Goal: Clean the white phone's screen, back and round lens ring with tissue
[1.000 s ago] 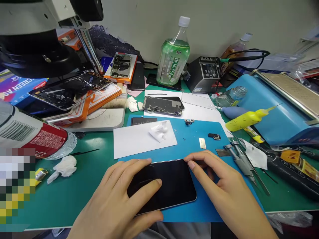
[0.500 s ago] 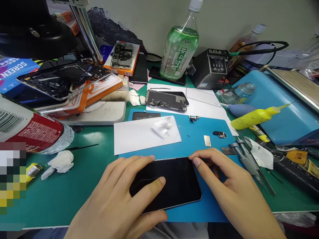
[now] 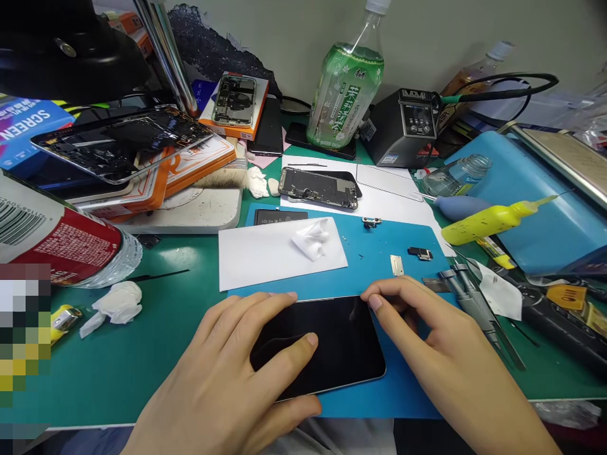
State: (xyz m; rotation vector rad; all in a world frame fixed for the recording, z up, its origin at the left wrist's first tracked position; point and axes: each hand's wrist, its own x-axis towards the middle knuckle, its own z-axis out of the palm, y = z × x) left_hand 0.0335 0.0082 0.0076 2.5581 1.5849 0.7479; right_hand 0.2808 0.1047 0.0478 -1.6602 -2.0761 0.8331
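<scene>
A smartphone with a dark screen lies face up on the blue mat. My left hand grips it across its left part, one fingertip on the glass and others along the top and bottom edges. At the phone's upper right corner, the thumb and forefinger of my right hand pinch the edge. Whether anything small is between those fingertips is hidden. Behind the phone lies a white sheet with a crumpled tissue on it. A small metal plate and a dark phone part lie farther right.
A detached phone screen lies at the back. Tweezers, a yellow needle bottle and a blue box are on the right. A green-labelled bottle stands by the wall. A red-labelled bottle and stacked boxes occupy the left.
The view has shifted slightly, moving most things a little up in the picture. Both hands keep nearly the same hold on the phone.
</scene>
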